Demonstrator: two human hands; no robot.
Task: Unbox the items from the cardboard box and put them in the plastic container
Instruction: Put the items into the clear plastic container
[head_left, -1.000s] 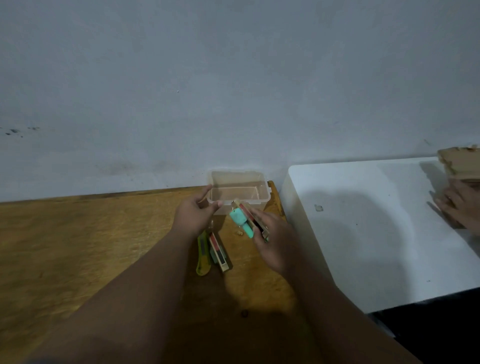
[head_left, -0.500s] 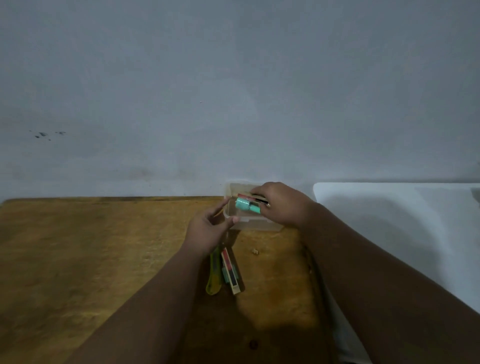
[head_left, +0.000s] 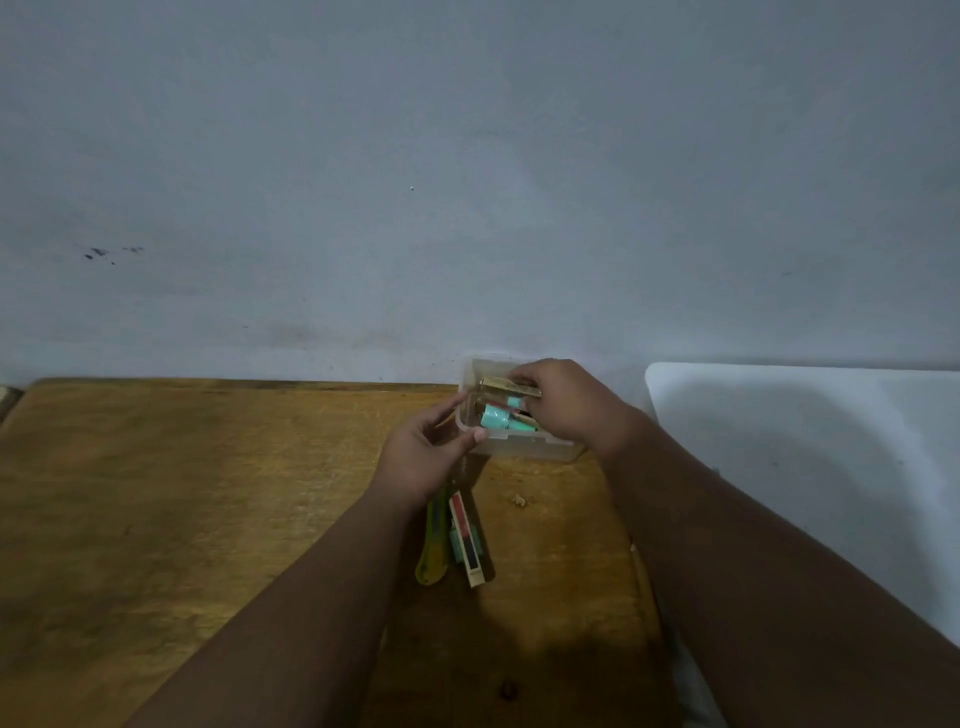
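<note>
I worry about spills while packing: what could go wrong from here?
1. The small clear plastic container looks crowded with teal-capped items; the tan flat piece pinched by the right hand may stick out or tip over the rim.
2. The left hand gripping its corner is above the yellow-green cutter; that forearm might sweep it away.

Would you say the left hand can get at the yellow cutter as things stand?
Probably yes: the cutter lies uncovered on the table right below the left hand, which would first have to release the container.
</note>
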